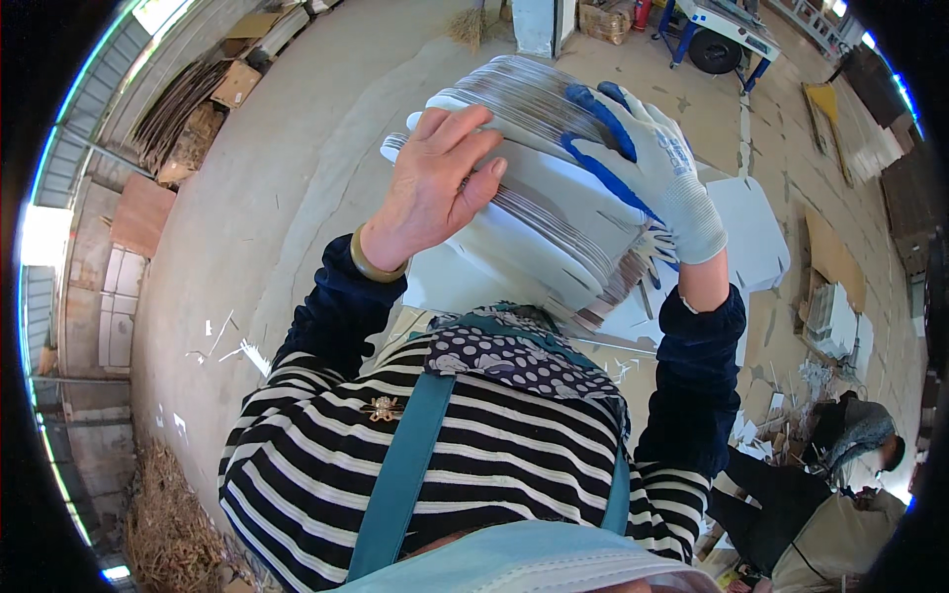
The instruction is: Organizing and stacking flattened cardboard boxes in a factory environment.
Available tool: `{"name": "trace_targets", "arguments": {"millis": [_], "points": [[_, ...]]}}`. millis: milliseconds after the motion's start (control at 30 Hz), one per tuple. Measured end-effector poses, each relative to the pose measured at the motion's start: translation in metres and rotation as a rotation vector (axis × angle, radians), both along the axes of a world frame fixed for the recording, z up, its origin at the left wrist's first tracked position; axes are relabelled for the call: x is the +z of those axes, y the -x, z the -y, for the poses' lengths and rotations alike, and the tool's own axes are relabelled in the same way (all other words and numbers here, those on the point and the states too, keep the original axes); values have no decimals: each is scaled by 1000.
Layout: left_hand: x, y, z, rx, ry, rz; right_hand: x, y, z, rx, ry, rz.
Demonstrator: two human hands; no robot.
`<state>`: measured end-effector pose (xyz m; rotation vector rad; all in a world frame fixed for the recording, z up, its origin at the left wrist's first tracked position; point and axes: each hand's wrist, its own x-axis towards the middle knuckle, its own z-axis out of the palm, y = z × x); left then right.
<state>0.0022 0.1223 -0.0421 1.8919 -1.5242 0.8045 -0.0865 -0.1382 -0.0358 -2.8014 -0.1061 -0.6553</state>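
Observation:
Before me lies a thick stack of white die-cut cardboard sheets (568,203), with rounded corners and many layered edges. An upper bundle of sheets (524,94) is fanned, so that its edges show as fine lines. My left hand (435,178) is bare, with a bangle at the wrist. It hovers over or touches the left side of the stack, fingers bent and thumb apart. My right hand (633,148), in a white and blue work glove, rests at the right of the upper bundle, fingers spread. Below its wrist lies a second glove (657,247), partly hidden.
Large white sheets (756,232) lie at the right beyond the stack. A person (830,465) bends over paper scraps at the lower right, near stacked white sheets (832,321). A wheeled blue-framed machine (717,44) stands at the far right; brown cardboard (188,109) lines the left wall.

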Motion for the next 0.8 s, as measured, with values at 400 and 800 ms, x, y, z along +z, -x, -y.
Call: {"name": "trace_targets", "arguments": {"millis": [400,800], "points": [[8,4,5,120,-208,-12,-6,0,-1,-8,12,26],[5,5,12,57,-7,-70,-5,0,-1,-15,33,30]]}}
